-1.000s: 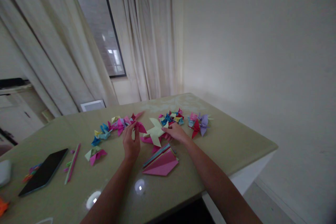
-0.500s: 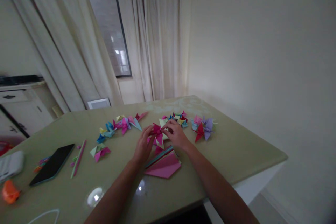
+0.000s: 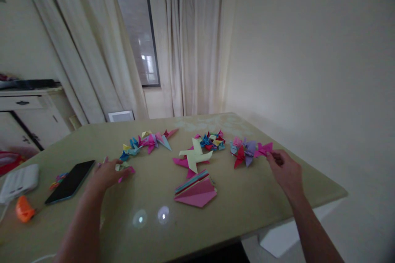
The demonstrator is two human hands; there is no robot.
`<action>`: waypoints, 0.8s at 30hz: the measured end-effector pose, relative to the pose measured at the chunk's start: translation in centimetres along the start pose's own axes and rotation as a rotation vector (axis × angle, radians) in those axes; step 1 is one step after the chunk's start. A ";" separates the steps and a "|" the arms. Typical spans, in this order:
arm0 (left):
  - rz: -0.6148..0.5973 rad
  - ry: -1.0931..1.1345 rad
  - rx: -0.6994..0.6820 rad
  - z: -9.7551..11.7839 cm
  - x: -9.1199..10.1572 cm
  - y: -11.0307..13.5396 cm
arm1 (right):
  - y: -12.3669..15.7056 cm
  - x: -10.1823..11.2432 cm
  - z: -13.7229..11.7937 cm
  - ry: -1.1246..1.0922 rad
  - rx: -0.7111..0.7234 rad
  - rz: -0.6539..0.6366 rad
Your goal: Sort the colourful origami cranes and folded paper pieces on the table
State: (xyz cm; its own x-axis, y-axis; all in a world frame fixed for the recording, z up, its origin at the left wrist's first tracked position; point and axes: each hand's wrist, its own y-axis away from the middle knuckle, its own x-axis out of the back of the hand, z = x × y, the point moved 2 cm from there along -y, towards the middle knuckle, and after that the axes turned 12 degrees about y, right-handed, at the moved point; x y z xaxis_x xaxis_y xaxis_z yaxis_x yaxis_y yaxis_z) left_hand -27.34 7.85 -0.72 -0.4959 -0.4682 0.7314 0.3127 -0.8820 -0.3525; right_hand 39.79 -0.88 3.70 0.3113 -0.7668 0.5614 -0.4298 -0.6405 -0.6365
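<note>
On the right, my right hand (image 3: 285,172) pinches a magenta origami piece (image 3: 263,149) between thumb and fingers, just beside a cluster of red, purple, pink and blue folded flowers (image 3: 245,152). My left hand (image 3: 108,174) reaches low over the table at the left, fingers stretched toward a pale green and pink folded piece (image 3: 125,167) that it partly covers. Between the hands lie a pale green pinwheel shape (image 3: 195,155) and a magenta one (image 3: 182,162) under it. Nearer me rests a stack of folded coloured paper (image 3: 197,192).
Behind are a row of coloured origami (image 3: 149,141) and a multicoloured folded cluster (image 3: 212,140). At left lie a dark tablet (image 3: 72,181), small coloured bits (image 3: 58,181), an orange object (image 3: 24,208) and a white device (image 3: 20,183). A wall (image 3: 308,70) borders the right side.
My hands have parted from the middle. The right carried the magenta piece to the right-hand cluster; the left moved left to the green and pink piece. The view has shifted slightly.
</note>
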 end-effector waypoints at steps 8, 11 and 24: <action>-0.201 -0.004 -0.095 4.4 -4.3 3.6 | 2.3 -0.2 5.9 0.163 -0.206 -0.047; -0.159 0.044 -0.184 6.6 -4.8 4.2 | 2.5 -0.3 5.7 0.184 -0.196 -0.062; -0.245 0.644 -0.513 23.1 -6.1 8.9 | 4.6 -4.7 -14.7 -0.500 0.327 -0.532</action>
State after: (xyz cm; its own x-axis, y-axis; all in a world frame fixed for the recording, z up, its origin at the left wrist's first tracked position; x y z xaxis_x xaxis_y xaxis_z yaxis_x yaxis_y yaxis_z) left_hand -2.82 4.08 5.13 -0.9135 -0.0632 0.4019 -0.1915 -0.8048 -0.5618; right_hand 23.86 0.44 5.94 0.7814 -0.2336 0.5787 0.1293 -0.8466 -0.5163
